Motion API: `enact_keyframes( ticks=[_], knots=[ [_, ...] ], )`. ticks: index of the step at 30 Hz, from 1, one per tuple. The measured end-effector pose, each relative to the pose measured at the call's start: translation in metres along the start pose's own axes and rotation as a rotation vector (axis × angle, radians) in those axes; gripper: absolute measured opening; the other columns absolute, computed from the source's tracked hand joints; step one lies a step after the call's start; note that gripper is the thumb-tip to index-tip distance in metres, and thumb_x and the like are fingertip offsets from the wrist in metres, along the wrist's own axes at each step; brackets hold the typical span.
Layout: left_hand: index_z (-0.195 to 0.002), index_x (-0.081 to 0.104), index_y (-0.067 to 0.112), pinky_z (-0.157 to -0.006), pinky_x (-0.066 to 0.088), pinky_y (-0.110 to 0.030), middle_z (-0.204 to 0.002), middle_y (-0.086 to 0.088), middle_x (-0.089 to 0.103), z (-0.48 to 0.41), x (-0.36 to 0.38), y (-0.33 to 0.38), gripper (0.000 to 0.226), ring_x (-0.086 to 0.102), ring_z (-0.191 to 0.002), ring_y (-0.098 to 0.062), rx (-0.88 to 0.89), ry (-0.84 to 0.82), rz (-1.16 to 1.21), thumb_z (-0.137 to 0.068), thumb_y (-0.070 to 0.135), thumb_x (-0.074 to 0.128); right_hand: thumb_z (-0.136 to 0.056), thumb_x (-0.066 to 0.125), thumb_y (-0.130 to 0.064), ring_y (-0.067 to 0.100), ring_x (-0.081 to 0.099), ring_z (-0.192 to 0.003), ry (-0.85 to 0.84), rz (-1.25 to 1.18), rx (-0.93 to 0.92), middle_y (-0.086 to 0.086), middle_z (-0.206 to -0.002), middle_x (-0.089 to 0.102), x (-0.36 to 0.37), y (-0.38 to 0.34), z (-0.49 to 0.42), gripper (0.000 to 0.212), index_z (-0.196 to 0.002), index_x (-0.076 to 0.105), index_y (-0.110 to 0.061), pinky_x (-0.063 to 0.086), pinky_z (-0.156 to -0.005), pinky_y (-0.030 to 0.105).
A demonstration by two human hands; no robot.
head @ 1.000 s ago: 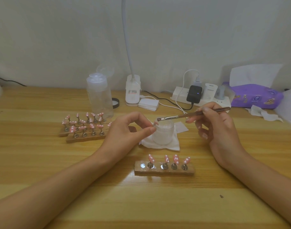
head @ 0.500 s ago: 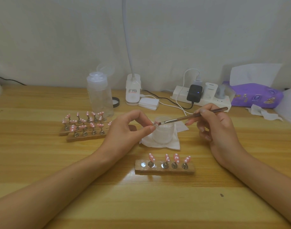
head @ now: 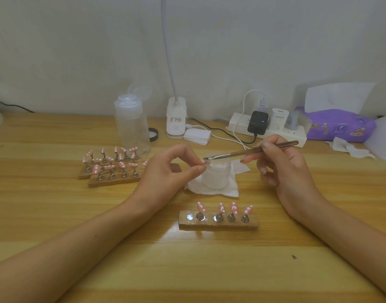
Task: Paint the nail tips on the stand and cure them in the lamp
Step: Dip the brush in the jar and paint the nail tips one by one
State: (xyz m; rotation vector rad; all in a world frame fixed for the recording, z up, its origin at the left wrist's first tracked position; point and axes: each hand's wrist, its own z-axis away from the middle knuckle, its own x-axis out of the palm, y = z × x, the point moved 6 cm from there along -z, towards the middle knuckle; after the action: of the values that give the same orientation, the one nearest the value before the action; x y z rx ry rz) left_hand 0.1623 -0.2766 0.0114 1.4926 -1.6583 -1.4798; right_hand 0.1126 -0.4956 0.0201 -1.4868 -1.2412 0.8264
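My left hand (head: 165,173) pinches a small nail tip (head: 204,163) between thumb and forefinger, just above the left rim of a small frosted jar (head: 216,177). My right hand (head: 284,169) grips a thin metal brush (head: 249,152) whose bristle end rests at the nail tip. In front of me a wooden stand (head: 218,224) carries several pink nail tips with white dots, and its leftmost metal spot is bare. Two more wooden stands (head: 113,181) with several pink dotted tips lie at the left.
The jar sits on a white tissue (head: 229,191). Behind are a clear plastic bottle (head: 131,130), a white lamp base (head: 176,119) with a gooseneck, a stack of white pads (head: 197,136), a power strip (head: 268,130) with plugs and cables, and a purple tissue pack (head: 338,125).
The brush tip came down from above the jar to the nail tip in my left hand. Both hands shifted only slightly.
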Motion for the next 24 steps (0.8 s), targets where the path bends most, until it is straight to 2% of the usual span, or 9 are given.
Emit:
enact_keyframes(
  ticks=[4, 8, 14, 17, 20, 24],
  knots=[
    [-0.078, 0.068, 0.024, -0.048, 0.040, -0.012, -0.093, 0.010, 0.074, 0.0001, 0.0000, 0.0004, 0.012, 0.044, -0.046, -0.002, -0.005, 0.003, 0.003, -0.085, 0.023, 0.077, -0.103, 0.046, -0.015, 0.007, 0.041, -0.049, 0.084, -0.024, 0.049, 0.007, -0.075, 0.074, -0.0070, 0.0034, -0.0019, 0.021, -0.083, 0.054, -0.018, 0.030, -0.038, 0.014],
    [-0.078, 0.068, 0.022, -0.046, 0.037, -0.010, -0.085, 0.013, 0.073, 0.0003, 0.0002, 0.0009, 0.012, 0.044, -0.044, -0.001, -0.008, 0.007, 0.002, -0.085, 0.022, 0.077, -0.102, 0.048, -0.019, 0.006, 0.044, -0.051, -0.003, -0.023, -0.019, 0.006, -0.077, 0.074, -0.0004, -0.0019, 0.0000, 0.021, -0.082, 0.054, -0.020, 0.032, -0.040, 0.015],
    [-0.078, 0.067, 0.021, -0.045, 0.036, -0.009, -0.089, 0.010, 0.074, 0.0008, 0.0006, 0.0011, 0.012, 0.046, -0.045, -0.003, -0.013, 0.000, 0.012, -0.086, 0.020, 0.077, -0.103, 0.045, -0.014, 0.007, 0.043, -0.050, 0.072, -0.032, 0.028, 0.006, -0.075, 0.073, -0.0057, 0.0001, -0.0009, 0.023, -0.082, 0.054, -0.019, 0.031, -0.039, 0.015],
    [-0.078, 0.067, 0.021, -0.044, 0.036, -0.008, -0.078, 0.015, 0.071, 0.0012, 0.0005, 0.0009, 0.012, 0.046, -0.044, -0.002, -0.017, 0.000, 0.012, -0.087, 0.020, 0.076, -0.103, 0.045, -0.015, 0.006, 0.045, -0.051, 0.018, 0.011, -0.007, 0.006, -0.077, 0.074, -0.0007, -0.0020, 0.0008, 0.021, -0.084, 0.054, -0.018, 0.032, -0.040, 0.015],
    [-0.078, 0.067, 0.021, -0.043, 0.034, -0.008, -0.069, 0.019, 0.068, 0.0018, 0.0011, 0.0011, 0.013, 0.045, -0.042, -0.003, -0.027, -0.007, 0.023, -0.087, 0.021, 0.076, -0.102, 0.046, -0.015, 0.006, 0.043, -0.050, 0.078, 0.031, 0.035, 0.006, -0.074, 0.074, -0.0052, 0.0016, 0.0006, 0.021, -0.083, 0.054, -0.018, 0.030, -0.039, 0.014],
    [-0.075, 0.067, 0.025, -0.045, 0.037, -0.011, -0.087, 0.011, 0.073, 0.0011, 0.0007, 0.0017, 0.015, 0.046, -0.046, -0.005, -0.020, 0.001, 0.008, -0.086, 0.022, 0.076, -0.103, 0.045, -0.014, 0.007, 0.044, -0.050, 0.033, -0.024, -0.030, 0.007, -0.076, 0.074, -0.0024, -0.0036, 0.0018, 0.026, -0.081, 0.056, -0.022, 0.032, -0.040, 0.015]
  ],
)
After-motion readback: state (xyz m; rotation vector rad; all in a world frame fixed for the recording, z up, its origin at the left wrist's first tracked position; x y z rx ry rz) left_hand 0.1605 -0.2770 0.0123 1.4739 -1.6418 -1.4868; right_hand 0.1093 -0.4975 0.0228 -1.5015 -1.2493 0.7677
